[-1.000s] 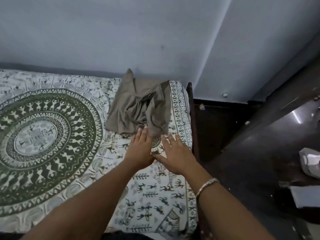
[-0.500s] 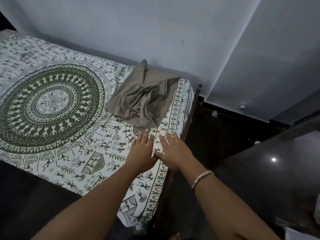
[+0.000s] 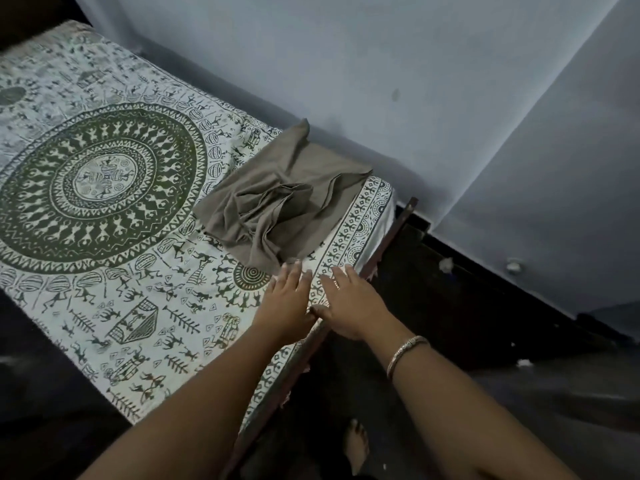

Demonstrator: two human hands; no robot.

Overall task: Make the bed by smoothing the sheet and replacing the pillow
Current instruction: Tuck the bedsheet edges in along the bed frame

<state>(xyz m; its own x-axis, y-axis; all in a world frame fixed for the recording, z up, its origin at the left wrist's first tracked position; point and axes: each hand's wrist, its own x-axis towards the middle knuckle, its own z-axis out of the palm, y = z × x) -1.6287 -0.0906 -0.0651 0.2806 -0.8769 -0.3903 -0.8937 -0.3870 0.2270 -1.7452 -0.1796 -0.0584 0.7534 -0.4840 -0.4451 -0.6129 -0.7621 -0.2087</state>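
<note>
Pale blue walls point(image 3: 381, 64), dark floor point(image 3: 536, 393)

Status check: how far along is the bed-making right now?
Done: the sheet lies mostly flat across the bed, and its round pattern looks unwrinkled. In hand: the left hand and right hand press open-palmed on the sheet near the corner by the bed's edge. Left: a crumpled brown cloth sits on the sheet just beyond the hands, and no pillow is in view to put back.
</note>
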